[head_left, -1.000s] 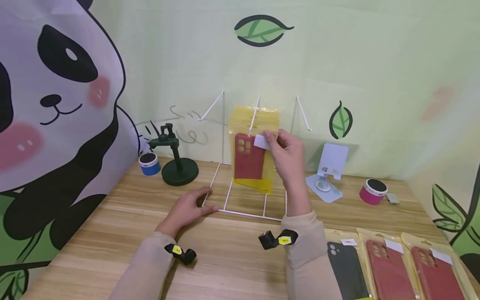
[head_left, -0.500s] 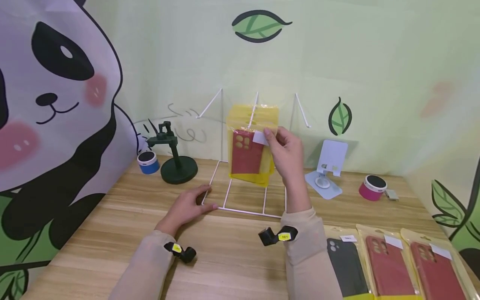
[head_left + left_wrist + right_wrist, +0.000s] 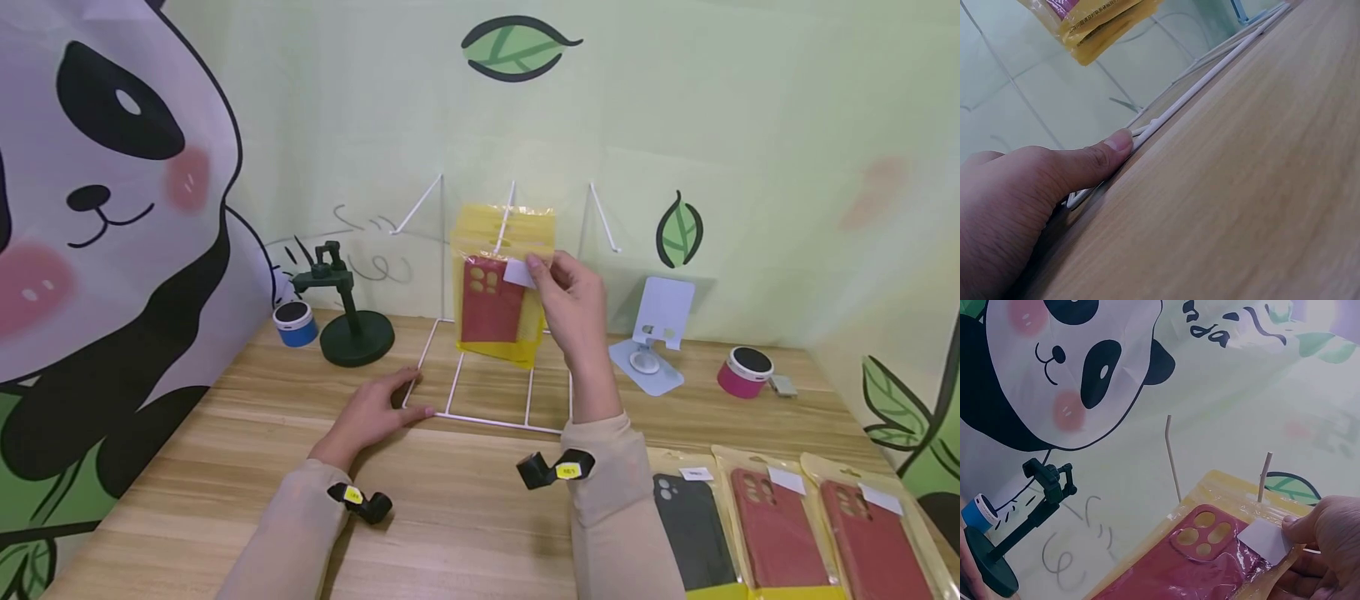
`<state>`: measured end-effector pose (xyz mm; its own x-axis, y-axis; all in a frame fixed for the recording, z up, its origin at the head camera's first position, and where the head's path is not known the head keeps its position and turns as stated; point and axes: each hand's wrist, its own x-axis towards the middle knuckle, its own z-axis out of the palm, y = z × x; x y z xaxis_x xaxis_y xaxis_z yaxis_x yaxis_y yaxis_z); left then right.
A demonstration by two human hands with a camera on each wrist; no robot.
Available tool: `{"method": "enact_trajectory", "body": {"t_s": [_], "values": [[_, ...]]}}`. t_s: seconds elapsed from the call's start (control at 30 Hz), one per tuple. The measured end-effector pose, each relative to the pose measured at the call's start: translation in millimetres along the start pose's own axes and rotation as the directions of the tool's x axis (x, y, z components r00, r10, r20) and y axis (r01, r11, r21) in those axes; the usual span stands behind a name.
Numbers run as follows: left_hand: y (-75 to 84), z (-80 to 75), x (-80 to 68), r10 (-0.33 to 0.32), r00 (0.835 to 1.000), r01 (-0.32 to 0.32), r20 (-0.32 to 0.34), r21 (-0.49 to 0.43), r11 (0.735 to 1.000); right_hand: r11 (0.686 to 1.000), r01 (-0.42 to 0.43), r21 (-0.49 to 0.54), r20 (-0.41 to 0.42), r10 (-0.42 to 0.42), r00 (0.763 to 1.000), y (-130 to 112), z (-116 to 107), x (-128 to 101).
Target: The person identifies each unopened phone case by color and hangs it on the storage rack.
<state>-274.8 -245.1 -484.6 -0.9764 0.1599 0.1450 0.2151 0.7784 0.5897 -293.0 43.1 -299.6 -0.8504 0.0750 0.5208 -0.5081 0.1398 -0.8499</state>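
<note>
A white wire display rack point(image 3: 489, 423) stands on the wooden table, with three hooks rising at its back. My left hand point(image 3: 372, 417) holds its front left corner, thumb point(image 3: 1119, 142) on the front rod in the left wrist view. On the middle hook point(image 3: 506, 212) is a clear-and-yellow packet with a red phone case point(image 3: 491, 312) inside. My right hand point(image 3: 576, 304) pinches the packet's right edge at the white label point(image 3: 517, 273), also seen in the right wrist view. Yellow layers behind suggest another packet on that hook. The right hand's lower fingers are partly hidden.
Three packaged phone cases lie front right: one black point(image 3: 693, 529), two red point(image 3: 780, 529). A dark green stand point(image 3: 356, 337) and blue speaker point(image 3: 295, 325) are left of the rack. A pale phone stand point(image 3: 660, 333) and pink speaker point(image 3: 745, 372) are at right.
The packet has shifted slightly back and up on the middle hook, still pinched by my right hand. My left hand keeps its place on the rack. The head view has tilted slightly.
</note>
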Motion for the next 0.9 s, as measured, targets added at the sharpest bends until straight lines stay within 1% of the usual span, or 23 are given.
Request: {"method": "enact_trajectory", "body": {"t_s": [0.1, 0.2, 0.4, 0.5, 0.57, 0.77, 0.9], "values": [[-0.3, 0.0, 0.1, -0.002, 1.0, 0.002, 0.001, 0.001, 1.0, 1.0, -0.004, 0.0, 0.004, 0.004, 1.0, -1, 0, 0], [-0.4, 0.0, 0.5, 0.0, 1.0, 0.0, 0.0, 0.001, 1.0, 1.0, -0.009, 0.01, 0.025, 0.009, 1.0, -1, -2, 0], [-0.1, -0.2, 1.0, -0.007, 1.0, 0.007, 0.007, 0.001, 1.0, 1.0, -0.014, -0.004, 0.124, 0.015, 0.992, -1, -8, 0], [0.4, 0.0, 0.8, -0.013, 1.0, 0.013, 0.007, 0.001, 1.0, 1.0, -0.018, -0.009, 0.156, 0.02, 0.988, -1, -9, 0], [0.6, 0.1, 0.6, -0.015, 1.0, 0.015, 0.003, 0.002, 1.0, 1.0, -0.021, -0.008, 0.163, 0.022, 0.986, -1, -11, 1], [0.5, -0.2, 0.2, 0.007, 1.0, -0.007, -0.005, 0.008, 1.0, 0.999, -0.042, -0.019, 0.149, 0.045, 0.988, 0, -17, 2], [0.9, 0.1, -0.3, 0.012, 1.0, -0.012, -0.006, 0.006, 1.0, 0.998, -0.046, -0.03, 0.16, 0.05, 0.986, 1, -20, 2]]}}
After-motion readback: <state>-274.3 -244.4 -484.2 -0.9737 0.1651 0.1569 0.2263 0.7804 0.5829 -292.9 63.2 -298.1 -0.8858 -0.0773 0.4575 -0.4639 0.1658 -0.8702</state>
